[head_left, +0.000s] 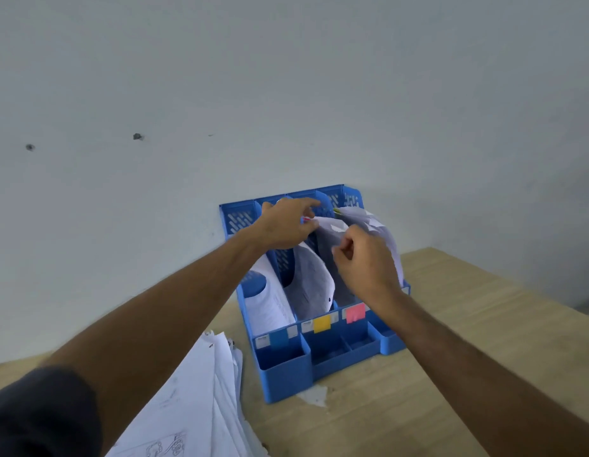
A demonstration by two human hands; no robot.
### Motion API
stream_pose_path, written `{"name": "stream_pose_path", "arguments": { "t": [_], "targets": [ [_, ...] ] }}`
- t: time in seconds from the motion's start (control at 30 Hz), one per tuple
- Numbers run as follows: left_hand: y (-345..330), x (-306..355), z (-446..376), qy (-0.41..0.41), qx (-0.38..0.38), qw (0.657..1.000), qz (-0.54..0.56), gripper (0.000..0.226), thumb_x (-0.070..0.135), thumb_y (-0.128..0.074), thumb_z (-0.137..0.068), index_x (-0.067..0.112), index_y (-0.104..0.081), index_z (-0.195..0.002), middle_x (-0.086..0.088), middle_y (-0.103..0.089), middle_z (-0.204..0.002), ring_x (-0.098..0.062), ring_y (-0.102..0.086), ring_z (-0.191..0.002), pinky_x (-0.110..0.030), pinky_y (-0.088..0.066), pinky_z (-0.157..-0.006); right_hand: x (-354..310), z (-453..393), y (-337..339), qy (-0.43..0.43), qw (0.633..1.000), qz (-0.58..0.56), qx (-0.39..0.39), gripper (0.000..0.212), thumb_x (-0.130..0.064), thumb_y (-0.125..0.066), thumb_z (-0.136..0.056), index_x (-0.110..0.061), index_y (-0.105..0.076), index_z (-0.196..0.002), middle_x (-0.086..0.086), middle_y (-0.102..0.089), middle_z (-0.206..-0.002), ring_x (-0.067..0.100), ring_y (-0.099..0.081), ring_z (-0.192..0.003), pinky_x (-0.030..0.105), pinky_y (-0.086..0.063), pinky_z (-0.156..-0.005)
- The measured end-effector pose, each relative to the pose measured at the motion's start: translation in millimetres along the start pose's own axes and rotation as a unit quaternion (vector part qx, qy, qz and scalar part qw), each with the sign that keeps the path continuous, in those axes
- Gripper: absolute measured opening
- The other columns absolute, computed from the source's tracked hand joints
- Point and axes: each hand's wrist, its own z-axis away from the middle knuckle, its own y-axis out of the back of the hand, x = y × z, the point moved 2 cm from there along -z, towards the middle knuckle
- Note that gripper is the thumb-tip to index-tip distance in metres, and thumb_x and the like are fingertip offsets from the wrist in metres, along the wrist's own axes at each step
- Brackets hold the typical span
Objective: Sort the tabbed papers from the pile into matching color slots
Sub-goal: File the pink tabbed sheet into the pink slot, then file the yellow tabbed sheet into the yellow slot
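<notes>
Head | left hand (285, 225) pinches pink-tabbed paper (329, 235) | right hand (365, 262) beside

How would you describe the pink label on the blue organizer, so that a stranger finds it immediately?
Find the blue file organizer standing on the wooden table against the wall. On its low front wall sit coloured labels. The pink label is just right of the yellow label, below the right hand.

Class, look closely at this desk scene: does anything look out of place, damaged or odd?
Yes. A torn white paper scrap lies loose on the wooden table, just in front of the blue file organizer, apart from the paper pile. The pile itself is fanned and uneven, not squared up. The filed papers curl over rather than standing straight.
</notes>
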Motion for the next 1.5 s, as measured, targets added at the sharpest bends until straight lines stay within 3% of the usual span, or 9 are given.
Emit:
{"name": "stream_pose_path", "arguments": {
  "t": [0.2,0.33,0.5,0.67,0.8,0.9,1.13,1.37,1.5],
  "targets": [
    [35,-38,76,-0.03,0.149,0.988,0.03,0.028,0.033,-0.062,-0.094,0.027,-0.066,-0.121,0.018,-0.067,-0.098,-0.014,-0.055,-0.103,-0.036,-0.038,-0.096,-74,22,-37,0.072,0.988,-0.12,-0.061,0.023,-0.017,-0.07,-0.093,-0.015,-0.052,-0.078,-0.005,-0.056,-0.061,0.014,-0.054,-0.053,0.043,-0.047,-0.052],
    [51,-88,145,0.02,0.174,0.983,0.045,0.012,0.025,-0.066,-0.095,0.023,-0.069,-0.107,0.018,-0.062,-0.084,-0.012,-0.055,-0.082,-0.02,-0.041,-0.075,-121,47,-72,0.119,0.968,-0.166,-0.144,0.02,-0.02,-0.07,-0.094,-0.014,-0.055,-0.082,-0.002,-0.06,-0.065,0.019,-0.056,-0.06,0.046,-0.05,-0.058],
    [56,-165,232,0.141,0.067,0.986,0.065,0.003,0.024,-0.074,-0.091,0.027,-0.072,-0.091,0.009,-0.068,-0.079,-0.009,-0.06,-0.069,-0.024,-0.049,-0.068,-172,75,-124,0.149,0.934,-0.177,-0.272,0.016,-0.032,-0.072,-0.093,-0.02,-0.065,-0.099,-0.006,-0.068,-0.082,0.014,-0.061,-0.072,0.036,-0.052,-0.067],
    [31,-230,304,0.258,-0.098,0.959,0.066,0.029,0.016,-0.084,-0.081,0.03,-0.07,-0.103,0.01,-0.067,-0.091,-0.001,-0.059,-0.073,-0.01,-0.045,-0.068,-194,102,-191,0.177,0.863,0.001,-0.473,0.072,-0.053,-0.079,-0.082,-0.021,-0.053,-0.141,-0.001,-0.061,-0.134,0.022,-0.057,-0.12,0.037,-0.048,-0.093],
    [1,-253,336,0.3,-0.115,0.946,0.045,0.065,0.028,-0.09,-0.075,0.027,-0.059,-0.132,0.012,-0.054,-0.107,-0.013,-0.053,-0.099,-0.026,-0.043,-0.088,-196,109,-223,0.193,0.84,0.095,-0.498,0.084,-0.064,-0.078,-0.076,-0.017,-0.051,-0.14,0.003,-0.054,-0.138,0.027,-0.046,-0.13,0.041,-0.041,-0.103],
    [-13,-264,344,0.298,-0.094,0.949,0.046,0.068,0.038,-0.092,-0.071,0.028,-0.06,-0.13,0.011,-0.054,-0.112,-0.015,-0.053,-0.106,-0.032,-0.045,-0.097,-197,109,-233,0.187,0.838,0.092,-0.505,0.083,-0.067,-0.08,-0.072,-0.02,-0.055,-0.136,0.0,-0.056,-0.131,0.026,-0.045,-0.127,0.043,-0.039,-0.104],
    [-21,-262,337,0.309,-0.083,0.947,0.001,0.076,0.055,-0.087,-0.069,0.035,-0.056,-0.135,0.011,-0.053,-0.11,-0.016,-0.043,-0.109,-0.034,-0.034,-0.095,-197,108,-240,0.178,0.833,0.095,-0.516,0.093,-0.067,-0.081,-0.069,-0.02,-0.051,-0.144,0.0,-0.051,-0.141,0.027,-0.038,-0.135,0.045,-0.036,-0.106],
    [-17,-251,329,0.289,-0.004,0.957,-0.009,0.062,0.048,-0.09,-0.066,0.033,-0.059,-0.117,0.014,-0.052,-0.107,-0.017,-0.047,-0.113,-0.032,-0.031,-0.096,-194,106,-238,0.162,0.881,-0.001,-0.444,0.033,-0.041,-0.082,-0.079,-0.026,-0.064,-0.103,-0.01,-0.056,-0.1,0.022,-0.054,-0.11,0.04,-0.042,-0.094],
    [-2,-247,329,0.319,0.006,0.945,0.071,0.083,0.061,-0.093,-0.052,0.037,-0.054,-0.121,0.015,-0.056,-0.104,-0.011,-0.045,-0.109,-0.032,-0.034,-0.094,-193,96,-227,0.141,0.895,-0.061,-0.418,0.017,-0.034,-0.078,-0.086,-0.023,-0.07,-0.096,-0.009,-0.067,-0.095,0.015,-0.064,-0.091,0.035,-0.05,-0.087]
  ]
}}
